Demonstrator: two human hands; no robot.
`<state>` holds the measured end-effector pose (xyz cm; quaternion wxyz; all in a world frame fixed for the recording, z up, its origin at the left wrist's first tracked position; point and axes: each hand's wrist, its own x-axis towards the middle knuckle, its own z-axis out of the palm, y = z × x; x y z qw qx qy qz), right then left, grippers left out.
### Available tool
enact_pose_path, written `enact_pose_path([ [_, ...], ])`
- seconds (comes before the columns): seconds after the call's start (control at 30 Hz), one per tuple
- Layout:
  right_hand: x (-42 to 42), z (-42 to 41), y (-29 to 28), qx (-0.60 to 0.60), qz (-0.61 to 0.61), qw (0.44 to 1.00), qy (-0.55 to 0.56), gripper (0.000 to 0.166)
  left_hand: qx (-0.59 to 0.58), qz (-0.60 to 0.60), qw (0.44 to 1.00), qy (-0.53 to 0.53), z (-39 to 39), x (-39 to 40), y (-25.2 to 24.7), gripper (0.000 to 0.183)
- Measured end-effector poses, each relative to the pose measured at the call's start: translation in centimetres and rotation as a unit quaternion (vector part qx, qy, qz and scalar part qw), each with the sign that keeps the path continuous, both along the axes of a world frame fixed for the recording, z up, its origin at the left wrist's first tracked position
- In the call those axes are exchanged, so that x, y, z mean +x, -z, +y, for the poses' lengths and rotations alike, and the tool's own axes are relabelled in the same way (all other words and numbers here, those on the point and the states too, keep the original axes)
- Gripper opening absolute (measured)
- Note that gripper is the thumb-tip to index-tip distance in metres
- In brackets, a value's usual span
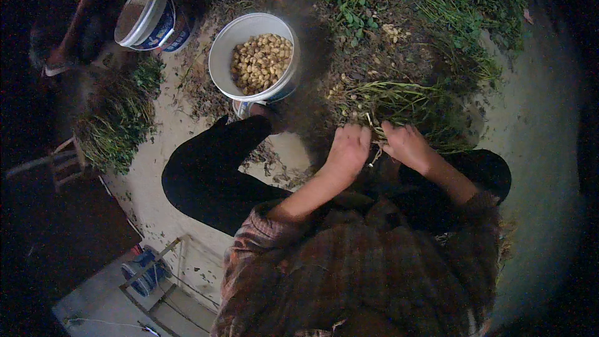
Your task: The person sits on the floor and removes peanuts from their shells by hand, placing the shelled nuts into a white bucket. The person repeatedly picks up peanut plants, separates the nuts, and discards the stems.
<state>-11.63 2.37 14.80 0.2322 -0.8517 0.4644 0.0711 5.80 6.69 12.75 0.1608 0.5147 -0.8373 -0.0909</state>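
In front of my lap, my left hand [352, 144] is curled beside the root end of a peanut plant, its fingertips turned away from view. What lies inside those fingers is hidden. Close by on the right, my right hand [408, 144] grips the plant's stems near their base. The peanut plant [398, 93] stretches away from both hands, green stems fanned over the ground. Below the fingers dangles a thin pale root strand [376, 154] with a small whitish bit at its end. A white bucket [219, 63] ahead to the left holds many peanuts in the shell [262, 61].
More peanut plants lie in heaps [463, 18] at upper right and in a pile [117, 121] at left. Loose peanuts [395, 32] dot the dirt. Another bucket [145, 18] stands near a person's arm [77, 23]. At lower left are a wooden frame [159, 299] and a blue bucket [145, 271].
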Motion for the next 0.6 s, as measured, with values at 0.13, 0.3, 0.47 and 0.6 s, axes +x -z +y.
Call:
enact_pose_path([
  [0.13, 0.7, -1.0, -0.4, -0.008, -0.003, 1.0, 0.027, 0.036, 0.061, 0.124, 0.99, -0.029, -1.6, 0.7, -1.7, 0.031],
  [0.3, 0.9, -1.9, -1.3, -0.05, -0.031, 0.998, 0.022, 0.035, 0.136, 0.18, 0.972, -0.069, -3.4, 0.8, -1.6, 0.038],
  [0.47, 1.1, -2.1, -1.7, -0.007, -0.076, 0.996, 0.053, 0.031, 0.086, 0.124, 0.986, -0.063, -4.0, 0.6, -1.2, 0.027],
  [0.6, 1.3, -1.9, -1.7, 0.003, -0.047, 0.996, 0.078, 0.032, 0.055, 0.137, 0.985, -0.093, -4.1, 0.1, 0.0, 0.029],
])
